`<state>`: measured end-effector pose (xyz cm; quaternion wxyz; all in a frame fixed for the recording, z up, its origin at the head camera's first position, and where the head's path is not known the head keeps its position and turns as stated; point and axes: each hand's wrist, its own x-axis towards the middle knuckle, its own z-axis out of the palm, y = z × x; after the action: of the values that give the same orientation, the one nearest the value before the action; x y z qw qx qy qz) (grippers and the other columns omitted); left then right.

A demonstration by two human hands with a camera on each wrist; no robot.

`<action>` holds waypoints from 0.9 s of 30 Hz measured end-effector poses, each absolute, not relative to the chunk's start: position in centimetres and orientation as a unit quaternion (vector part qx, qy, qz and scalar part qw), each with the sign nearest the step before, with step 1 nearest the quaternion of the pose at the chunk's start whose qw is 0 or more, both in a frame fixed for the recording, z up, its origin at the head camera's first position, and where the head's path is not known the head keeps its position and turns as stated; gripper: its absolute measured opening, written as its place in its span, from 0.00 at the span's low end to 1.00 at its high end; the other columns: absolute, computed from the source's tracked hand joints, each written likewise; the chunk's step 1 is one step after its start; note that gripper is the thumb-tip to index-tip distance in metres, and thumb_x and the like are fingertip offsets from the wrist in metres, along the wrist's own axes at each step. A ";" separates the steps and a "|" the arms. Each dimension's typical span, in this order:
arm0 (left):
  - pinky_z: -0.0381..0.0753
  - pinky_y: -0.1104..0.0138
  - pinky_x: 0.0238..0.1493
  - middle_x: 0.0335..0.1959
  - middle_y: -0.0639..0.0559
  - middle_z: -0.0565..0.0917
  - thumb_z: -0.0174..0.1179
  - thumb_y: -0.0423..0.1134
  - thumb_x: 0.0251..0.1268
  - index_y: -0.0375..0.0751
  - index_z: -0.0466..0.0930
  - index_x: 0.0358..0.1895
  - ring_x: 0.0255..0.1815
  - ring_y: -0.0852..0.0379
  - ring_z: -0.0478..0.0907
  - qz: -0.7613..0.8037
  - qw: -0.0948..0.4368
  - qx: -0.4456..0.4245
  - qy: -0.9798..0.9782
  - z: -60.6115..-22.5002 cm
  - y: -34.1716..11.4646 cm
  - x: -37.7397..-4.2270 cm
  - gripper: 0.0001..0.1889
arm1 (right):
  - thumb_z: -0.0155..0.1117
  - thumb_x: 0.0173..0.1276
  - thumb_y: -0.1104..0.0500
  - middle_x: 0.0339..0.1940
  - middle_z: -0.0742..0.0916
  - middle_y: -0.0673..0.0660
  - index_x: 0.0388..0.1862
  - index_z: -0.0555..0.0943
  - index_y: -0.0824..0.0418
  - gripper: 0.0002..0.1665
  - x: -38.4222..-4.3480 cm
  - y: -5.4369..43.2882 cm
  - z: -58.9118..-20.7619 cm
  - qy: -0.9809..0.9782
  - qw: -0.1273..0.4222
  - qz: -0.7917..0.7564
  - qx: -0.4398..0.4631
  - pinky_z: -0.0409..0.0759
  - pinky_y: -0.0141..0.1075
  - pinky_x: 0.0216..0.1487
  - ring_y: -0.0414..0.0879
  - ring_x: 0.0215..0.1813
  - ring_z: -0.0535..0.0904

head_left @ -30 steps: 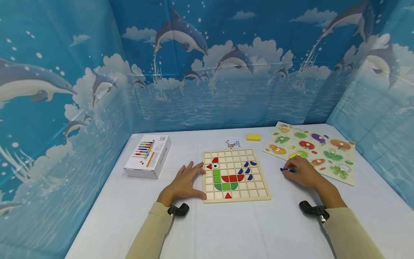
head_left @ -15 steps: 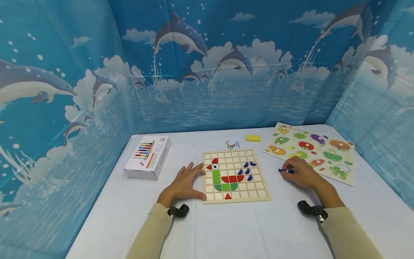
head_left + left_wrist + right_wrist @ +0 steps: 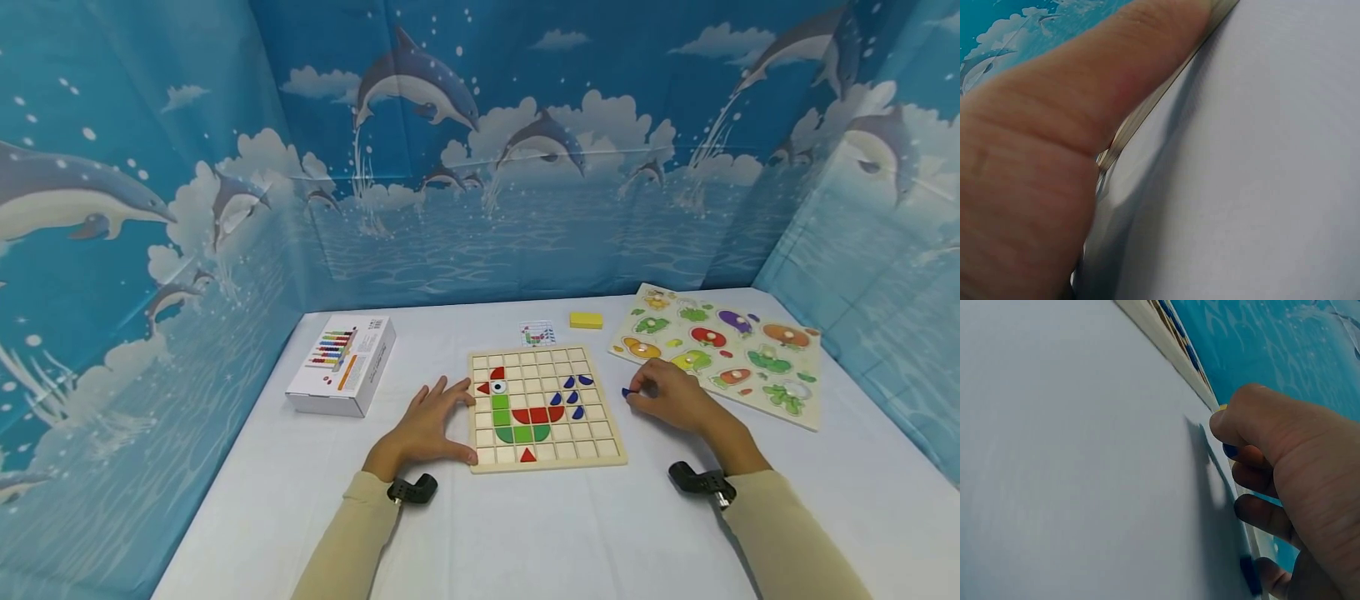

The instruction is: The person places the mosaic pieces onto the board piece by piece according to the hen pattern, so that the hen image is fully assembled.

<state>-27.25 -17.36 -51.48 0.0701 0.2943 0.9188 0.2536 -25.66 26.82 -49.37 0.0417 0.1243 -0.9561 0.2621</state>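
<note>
A wooden grid board (image 3: 587, 450) lies mid-table, its coloured pieces forming a bird: red crest and beak, green neck and base, red wing, several blue quarter-round pieces (image 3: 577, 412) at right. At its left edge, my left hand (image 3: 426, 425) rests with spread fingers touching the frame; the left wrist view shows the thumb (image 3: 1116, 69) along the edge. Right of the board, my right hand (image 3: 667, 400) pinches a small blue piece (image 3: 626, 392) between thumb and forefinger. In the right wrist view, a second blue piece (image 3: 1249, 575) shows by the little finger.
A white box (image 3: 341, 367) with a printed toy picture stands at left. Behind the board are a small pattern card (image 3: 537, 333) and a yellow block (image 3: 586, 321). A wooden vegetable puzzle (image 3: 727, 337) lies at right, close behind my right hand. A dolphin-print curtain surrounds the table.
My right hand has moved left toward the board with the blue piece between its fingertips. My left hand has stayed at the board's left edge.
</note>
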 end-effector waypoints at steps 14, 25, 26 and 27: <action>0.35 0.49 0.78 0.81 0.57 0.56 0.75 0.72 0.37 0.58 0.71 0.64 0.82 0.45 0.39 0.261 0.071 0.297 0.916 -51.4 -17.4 -27.2 0.47 | 0.75 0.62 0.61 0.38 0.81 0.51 0.33 0.81 0.54 0.08 -27.3 22.3 -48.0 -0.936 0.039 0.289 0.195 0.78 0.49 0.51 0.50 0.44 0.75; 0.35 0.50 0.78 0.81 0.58 0.56 0.75 0.72 0.37 0.58 0.71 0.64 0.82 0.45 0.39 0.258 0.068 0.296 0.917 -51.7 -17.3 -27.3 0.47 | 0.75 0.62 0.61 0.35 0.79 0.51 0.30 0.81 0.56 0.09 -27.6 21.5 -48.3 -0.944 0.006 0.275 0.183 0.74 0.45 0.43 0.48 0.40 0.73; 0.35 0.50 0.78 0.81 0.58 0.56 0.75 0.72 0.37 0.58 0.71 0.64 0.82 0.45 0.39 0.258 0.067 0.296 0.917 -51.7 -17.3 -27.3 0.47 | 0.75 0.62 0.61 0.35 0.79 0.51 0.30 0.81 0.56 0.09 -27.6 21.5 -48.4 -0.944 0.005 0.276 0.183 0.73 0.44 0.43 0.48 0.39 0.73; 0.35 0.51 0.78 0.81 0.58 0.56 0.75 0.72 0.37 0.59 0.71 0.64 0.82 0.46 0.39 0.258 0.068 0.296 0.917 -51.7 -17.4 -27.3 0.47 | 0.75 0.62 0.61 0.35 0.79 0.51 0.30 0.81 0.56 0.09 -27.6 21.6 -48.4 -0.943 0.005 0.278 0.183 0.73 0.44 0.42 0.47 0.39 0.73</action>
<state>-27.32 -17.36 -51.67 0.0676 0.2956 0.9173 0.2581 -27.61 21.56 -48.42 0.0050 0.1828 -0.9431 0.2776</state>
